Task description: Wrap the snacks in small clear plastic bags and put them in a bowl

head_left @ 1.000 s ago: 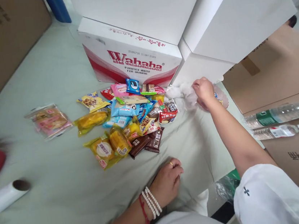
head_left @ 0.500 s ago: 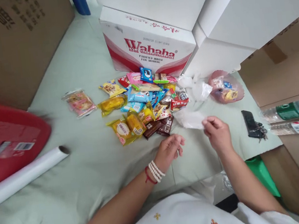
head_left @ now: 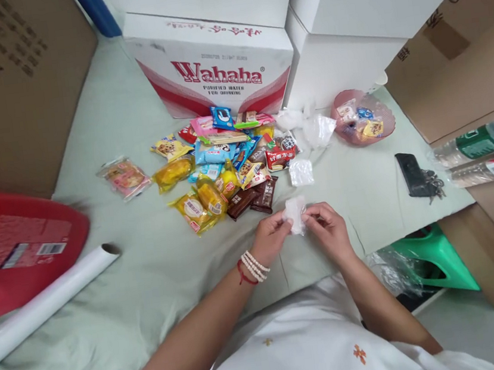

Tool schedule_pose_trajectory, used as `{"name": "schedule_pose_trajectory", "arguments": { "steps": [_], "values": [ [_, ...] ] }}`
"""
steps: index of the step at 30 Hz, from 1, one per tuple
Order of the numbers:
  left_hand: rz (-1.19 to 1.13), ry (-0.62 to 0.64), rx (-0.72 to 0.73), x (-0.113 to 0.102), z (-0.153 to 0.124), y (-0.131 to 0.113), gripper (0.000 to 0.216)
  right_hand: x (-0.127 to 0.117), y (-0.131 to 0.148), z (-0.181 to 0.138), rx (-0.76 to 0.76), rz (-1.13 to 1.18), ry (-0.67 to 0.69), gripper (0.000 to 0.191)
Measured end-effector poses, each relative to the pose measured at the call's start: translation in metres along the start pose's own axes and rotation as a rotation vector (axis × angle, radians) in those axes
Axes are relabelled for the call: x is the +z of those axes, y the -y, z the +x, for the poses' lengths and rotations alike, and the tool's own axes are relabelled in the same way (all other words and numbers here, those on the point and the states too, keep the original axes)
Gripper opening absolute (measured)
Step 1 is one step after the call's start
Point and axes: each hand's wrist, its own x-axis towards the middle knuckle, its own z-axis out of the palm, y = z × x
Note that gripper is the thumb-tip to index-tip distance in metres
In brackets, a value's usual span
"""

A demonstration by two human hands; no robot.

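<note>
My left hand [head_left: 272, 236] and my right hand [head_left: 327, 230] meet just above the pale green cloth [head_left: 157, 262], both pinching a small clear plastic bag [head_left: 295, 214] between their fingertips. A pile of wrapped snacks [head_left: 222, 170] lies just beyond them. Another small clear bag [head_left: 301, 172] rests flat by the pile, with more crumpled clear bags [head_left: 312, 129] behind it. My left wrist wears white beads and a red cord.
A Wahaha carton [head_left: 210, 72] and white boxes [head_left: 344, 23] stand at the back. A pink dish [head_left: 384, 126] holds a few snacks. A black key fob [head_left: 413, 175], water bottles [head_left: 480, 144], a green stool [head_left: 435, 252], a red basin [head_left: 25, 248] and a white roll [head_left: 41, 306] lie around.
My right hand drew back from the crumpled bags near the white box with a bag. My left hand rose from the cloth and now pinches the same bag.
</note>
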Motion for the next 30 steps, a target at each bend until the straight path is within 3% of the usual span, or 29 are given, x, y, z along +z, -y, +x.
{"name": "schedule_pose_trajectory", "arguments": {
  "steps": [3, 5, 7, 10, 13, 16, 18, 20, 24, 26, 30],
  "values": [
    [0.025, -0.088, -0.011, -0.002, 0.003, 0.002, 0.050, -0.008, -0.003, 0.004, 0.145, 0.150, -0.039, 0.028],
    [0.070, -0.144, 0.027, -0.003, 0.003, 0.002, 0.048, -0.010, -0.002, 0.004, 0.140, 0.186, -0.032, 0.030],
    [0.110, -0.161, 0.063, -0.004, 0.002, 0.002, 0.047, -0.008, 0.001, 0.001, 0.073, 0.152, 0.066, 0.035],
    [0.024, -0.062, 0.048, -0.003, 0.001, 0.001, 0.045, -0.004, 0.006, 0.003, 0.041, 0.071, 0.213, 0.037],
    [-0.105, 0.024, 0.011, -0.004, 0.003, 0.000, 0.044, -0.015, 0.005, 0.019, 0.076, 0.057, 0.031, 0.028],
    [-0.102, -0.008, 0.001, -0.005, 0.004, -0.002, 0.041, -0.037, 0.003, 0.043, 0.065, 0.105, -0.201, 0.029],
    [-0.079, -0.025, 0.019, -0.005, 0.003, -0.003, 0.040, -0.047, 0.004, 0.053, 0.076, 0.158, -0.224, 0.030],
    [-0.065, -0.012, 0.043, -0.004, 0.002, -0.003, 0.043, -0.045, 0.007, 0.054, 0.101, 0.181, -0.152, 0.031],
    [0.025, 0.006, 0.053, -0.004, 0.002, -0.002, 0.047, -0.021, 0.012, 0.032, 0.132, 0.146, 0.173, 0.034],
    [0.089, -0.018, 0.061, -0.005, 0.003, -0.002, 0.045, -0.015, 0.010, 0.024, 0.149, 0.147, 0.235, 0.037],
    [0.021, 0.014, 0.041, -0.007, 0.003, -0.004, 0.046, -0.038, 0.004, 0.039, 0.122, 0.081, -0.008, 0.043]
  ]
}}
